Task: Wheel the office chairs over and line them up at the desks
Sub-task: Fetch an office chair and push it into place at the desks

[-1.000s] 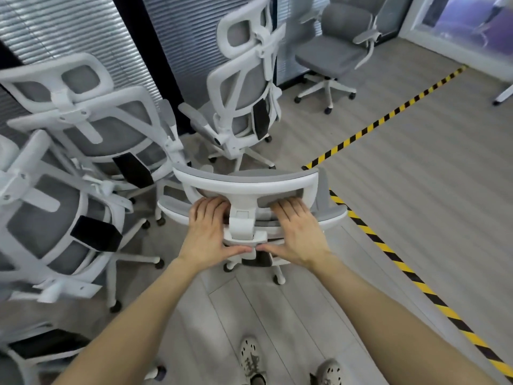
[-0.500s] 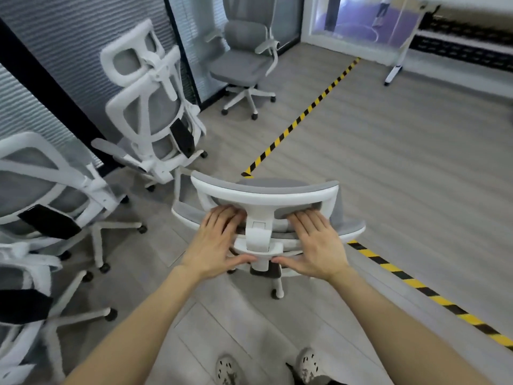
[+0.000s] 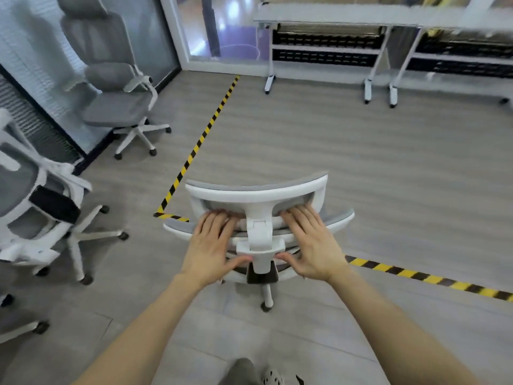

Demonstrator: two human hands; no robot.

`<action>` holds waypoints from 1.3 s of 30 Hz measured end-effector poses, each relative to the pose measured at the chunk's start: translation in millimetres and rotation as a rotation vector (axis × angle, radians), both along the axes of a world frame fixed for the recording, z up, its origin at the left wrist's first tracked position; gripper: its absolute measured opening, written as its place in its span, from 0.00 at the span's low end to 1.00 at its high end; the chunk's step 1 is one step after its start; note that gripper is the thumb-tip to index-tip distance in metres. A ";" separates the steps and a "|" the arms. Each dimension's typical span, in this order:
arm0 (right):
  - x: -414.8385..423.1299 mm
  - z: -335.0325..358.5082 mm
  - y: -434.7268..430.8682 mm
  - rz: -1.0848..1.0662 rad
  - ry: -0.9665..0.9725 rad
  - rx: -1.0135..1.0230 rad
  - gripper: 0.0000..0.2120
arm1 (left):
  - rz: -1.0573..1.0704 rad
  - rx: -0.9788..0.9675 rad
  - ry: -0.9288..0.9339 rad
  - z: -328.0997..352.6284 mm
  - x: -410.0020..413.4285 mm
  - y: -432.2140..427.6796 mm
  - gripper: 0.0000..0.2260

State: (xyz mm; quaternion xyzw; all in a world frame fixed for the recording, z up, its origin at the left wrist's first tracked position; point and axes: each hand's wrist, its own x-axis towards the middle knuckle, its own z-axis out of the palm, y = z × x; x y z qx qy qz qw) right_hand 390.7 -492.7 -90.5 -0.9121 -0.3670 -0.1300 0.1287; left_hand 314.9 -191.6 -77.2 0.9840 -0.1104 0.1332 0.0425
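From the head view, both bare forearms are reaching forward from six o'clock toward the white-framed office chair with grey mesh back (image 3: 256,201) sitting at the centre of the frame. The left hand (image 3: 211,248) is lying with fingers over the lower edge of the headrest and its thumb pressing against the white centre bracket, so its grip is wrapping the frame rather than lying flat. The right hand (image 3: 312,245) is mirroring it on the other side, fingers hooking the headrest, thumb touching the bracket.

The yellow-and-black striped floor tape (image 3: 200,140) is running from twelve o'clock down to the chair, cornering under it and heading off toward four o'clock. At ten o'clock a grey upholstered chair with white star base (image 3: 119,107) is standing beside the glass partition. At nine o'clock another white mesh-backed chair with a black armrest pad (image 3: 41,215) is sitting near. At one o'clock the white-legged counter (image 3: 333,15) is standing well apart, with open grey floor between.
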 end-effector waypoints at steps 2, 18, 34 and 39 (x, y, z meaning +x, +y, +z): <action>16.5 0.3 -27.9 -0.080 0.018 -0.014 0.47 | -0.038 0.007 0.007 1.9 34.5 -28.8 0.44; 211.3 6.4 -267.3 -0.400 0.114 0.128 0.48 | -0.338 0.009 -0.008 7.6 328.3 -269.8 0.45; 466.0 4.7 -569.4 -0.561 0.161 0.189 0.48 | -0.459 0.070 0.025 9.4 619.1 -573.6 0.43; 552.2 12.5 -674.8 -0.551 0.222 0.171 0.51 | -0.402 0.046 0.035 11.3 692.8 -680.7 0.43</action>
